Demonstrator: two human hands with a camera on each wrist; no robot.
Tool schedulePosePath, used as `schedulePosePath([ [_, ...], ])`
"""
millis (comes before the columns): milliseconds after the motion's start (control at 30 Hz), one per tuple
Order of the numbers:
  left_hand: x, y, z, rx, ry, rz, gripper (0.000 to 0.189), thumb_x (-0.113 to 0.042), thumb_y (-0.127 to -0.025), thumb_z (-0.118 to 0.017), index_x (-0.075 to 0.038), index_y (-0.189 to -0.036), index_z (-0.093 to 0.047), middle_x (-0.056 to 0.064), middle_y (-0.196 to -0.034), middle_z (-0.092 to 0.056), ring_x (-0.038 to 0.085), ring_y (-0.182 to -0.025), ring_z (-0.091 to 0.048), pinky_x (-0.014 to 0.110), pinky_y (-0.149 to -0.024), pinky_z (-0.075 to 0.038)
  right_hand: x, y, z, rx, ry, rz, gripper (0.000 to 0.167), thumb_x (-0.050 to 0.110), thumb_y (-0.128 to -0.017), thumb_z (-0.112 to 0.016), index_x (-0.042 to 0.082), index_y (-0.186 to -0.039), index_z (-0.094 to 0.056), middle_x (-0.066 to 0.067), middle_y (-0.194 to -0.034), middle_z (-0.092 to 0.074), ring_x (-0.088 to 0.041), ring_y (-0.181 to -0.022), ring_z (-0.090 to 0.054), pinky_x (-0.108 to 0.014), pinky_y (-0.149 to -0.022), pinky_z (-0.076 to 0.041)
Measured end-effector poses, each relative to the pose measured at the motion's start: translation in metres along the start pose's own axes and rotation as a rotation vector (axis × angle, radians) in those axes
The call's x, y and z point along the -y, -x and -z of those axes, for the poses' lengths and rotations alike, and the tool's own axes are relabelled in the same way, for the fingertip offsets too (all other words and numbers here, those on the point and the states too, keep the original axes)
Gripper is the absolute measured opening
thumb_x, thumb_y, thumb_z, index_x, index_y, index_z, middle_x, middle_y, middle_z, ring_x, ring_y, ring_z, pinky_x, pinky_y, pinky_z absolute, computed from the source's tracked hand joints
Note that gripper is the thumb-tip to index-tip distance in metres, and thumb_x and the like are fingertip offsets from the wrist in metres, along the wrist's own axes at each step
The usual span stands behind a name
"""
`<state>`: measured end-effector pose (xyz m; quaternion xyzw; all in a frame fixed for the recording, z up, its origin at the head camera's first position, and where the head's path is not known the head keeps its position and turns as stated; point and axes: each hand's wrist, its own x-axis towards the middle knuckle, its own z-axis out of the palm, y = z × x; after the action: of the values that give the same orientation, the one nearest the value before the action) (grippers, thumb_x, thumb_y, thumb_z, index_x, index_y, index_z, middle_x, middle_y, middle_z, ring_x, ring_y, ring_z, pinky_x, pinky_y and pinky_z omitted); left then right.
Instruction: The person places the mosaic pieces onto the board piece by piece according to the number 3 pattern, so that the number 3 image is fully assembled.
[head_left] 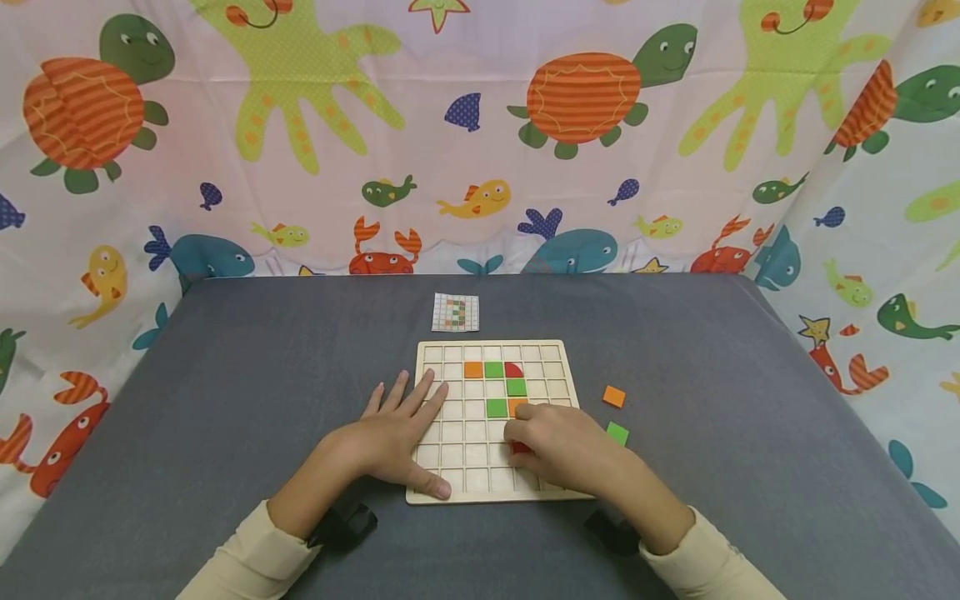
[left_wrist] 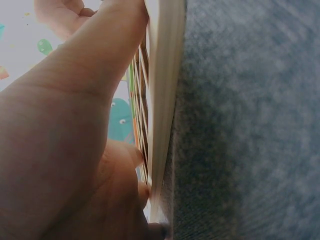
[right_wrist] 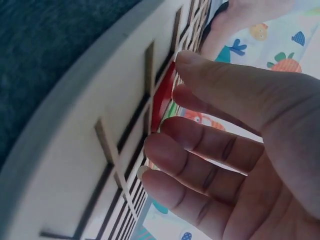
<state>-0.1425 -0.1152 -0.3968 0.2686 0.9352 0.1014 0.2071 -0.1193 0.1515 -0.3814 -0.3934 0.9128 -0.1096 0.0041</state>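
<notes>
A square wooden grid board (head_left: 453,481) lies on the table, with orange (head_left: 473,370), green (head_left: 493,370) and quarter-round red (head_left: 513,370) tiles in its cells. My left hand (head_left: 390,440) lies spread over the board's left edge, fingers straight and thumb near the front corner. My right hand (head_left: 558,443) bends over the lower middle cells. Its thumb and fingertips pinch a red tile (right_wrist: 162,97) set low in the grid. The hand hides part of that tile and the cells to its right.
Right of the board lie a loose orange tile (head_left: 613,396) and a loose green tile (head_left: 617,433), the latter close to my right wrist. Behind the board is a small paper card (head_left: 455,313) printed with a coloured grid pattern. A sea-animal curtain (head_left: 465,167) hangs beyond the grey table (head_left: 285,358).
</notes>
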Motion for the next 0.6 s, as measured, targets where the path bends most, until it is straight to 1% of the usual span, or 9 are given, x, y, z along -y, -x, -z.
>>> schedulePosePath([
  [167,0.001,0.0,-0.001,-0.004,-0.008,0.0,0.135,-0.085,-0.065,-0.069,-0.015,-0.163,-0.008,0.011,-0.167,0.005,0.041,-0.15,0.011,0.066,-0.114,0.002,0.0,0.0,0.001,-0.008,-0.011,0.017,0.025,0.011,-0.081,-0.08,0.02,-0.071,-0.059,0.011,-0.069,-0.043,-0.006,-0.057,-0.04,-0.023,-0.054,-0.037],
  [300,0.001,0.0,-0.002,-0.003,-0.014,0.004,0.135,-0.086,-0.064,-0.069,-0.016,-0.163,-0.007,0.01,-0.167,0.006,0.041,-0.15,0.011,0.065,-0.114,0.002,-0.006,0.002,0.006,0.012,-0.061,0.017,0.02,0.007,-0.082,-0.079,0.019,-0.074,-0.065,0.012,-0.071,-0.049,-0.004,-0.061,-0.044,-0.022,-0.056,-0.04],
  [367,0.002,0.0,-0.002,-0.003,-0.015,0.004,0.136,-0.085,-0.064,-0.069,-0.016,-0.163,-0.007,0.01,-0.167,0.006,0.041,-0.15,0.012,0.065,-0.114,0.003,-0.012,0.005,0.011,0.01,-0.061,-0.009,0.02,0.003,-0.083,-0.077,0.018,-0.075,-0.067,0.011,-0.072,-0.051,-0.004,-0.062,-0.045,-0.023,-0.056,-0.04],
  [433,0.002,0.0,-0.003,0.001,-0.016,0.006,0.136,-0.085,-0.064,-0.069,-0.017,-0.163,-0.006,0.01,-0.167,0.007,0.04,-0.15,0.012,0.065,-0.114,0.003,-0.021,0.008,0.016,-0.003,-0.026,-0.073,0.018,0.001,-0.083,-0.075,0.016,-0.078,-0.068,0.009,-0.074,-0.052,-0.006,-0.063,-0.046,-0.025,-0.055,-0.04],
  [500,0.002,0.0,-0.003,0.001,-0.012,0.003,0.135,-0.085,-0.065,-0.069,-0.016,-0.163,-0.007,0.01,-0.167,0.007,0.041,-0.15,0.012,0.065,-0.114,0.003,-0.033,0.012,0.022,-0.004,0.029,-0.165,0.014,0.0,-0.083,-0.075,0.013,-0.083,-0.071,0.005,-0.076,-0.053,-0.01,-0.064,-0.047,-0.028,-0.055,-0.042],
  [533,0.002,0.0,-0.002,0.004,-0.015,0.006,0.135,-0.085,-0.065,-0.069,-0.017,-0.163,-0.006,0.009,-0.167,0.007,0.04,-0.15,0.013,0.065,-0.114,0.003,-0.039,0.014,0.025,0.008,0.055,-0.215,0.013,0.0,-0.083,-0.076,0.011,-0.086,-0.072,0.003,-0.077,-0.054,-0.012,-0.065,-0.049,-0.03,-0.057,-0.044],
  [600,0.001,0.0,-0.001,0.007,-0.013,0.006,0.135,-0.085,-0.065,-0.069,-0.017,-0.163,-0.006,0.009,-0.167,0.007,0.04,-0.15,0.013,0.065,-0.114,0.003,-0.052,0.02,0.031,0.04,0.095,-0.31,0.015,0.002,-0.082,-0.079,0.008,-0.095,-0.074,-0.001,-0.082,-0.056,-0.015,-0.069,-0.053,-0.034,-0.06,-0.049],
])
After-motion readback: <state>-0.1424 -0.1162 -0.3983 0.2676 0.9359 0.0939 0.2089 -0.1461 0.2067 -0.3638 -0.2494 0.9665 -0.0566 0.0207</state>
